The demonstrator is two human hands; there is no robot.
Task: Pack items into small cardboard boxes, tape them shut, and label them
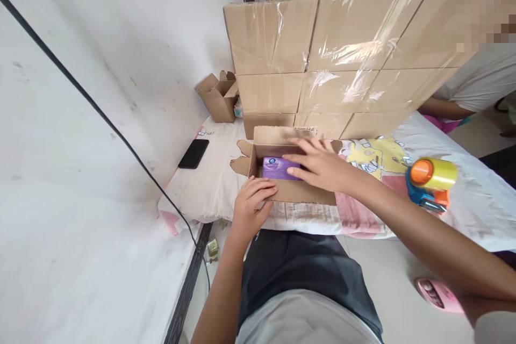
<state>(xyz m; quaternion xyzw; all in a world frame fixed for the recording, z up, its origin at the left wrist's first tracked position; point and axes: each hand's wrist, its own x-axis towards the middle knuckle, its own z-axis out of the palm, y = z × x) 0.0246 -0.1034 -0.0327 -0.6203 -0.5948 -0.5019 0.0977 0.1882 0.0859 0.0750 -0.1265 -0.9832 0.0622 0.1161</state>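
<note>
An opened cardboard box (300, 192) sits at the near edge of the cloth-covered surface, its flaps folded outward. Inside it lies a purple tissue pack (276, 167) with a round blue logo. My left hand (252, 207) is closed on the box's front-left flap, fingers over the top and thumb below. Above the pack's right part is my right hand (320, 164), fingers spread and fingertips at the pack; whether they press on it I cannot tell. That hand hides the pack's right end and part of the box's right side.
Taped cartons (274, 37) form a wall behind the box. A small open carton (220, 99) and a black phone (194, 153) are to the left. A tape dispenser (429, 185) with yellow tape lies right. Another person's arm (447, 109) shows at far right; a pink slipper (439, 295) is on the floor.
</note>
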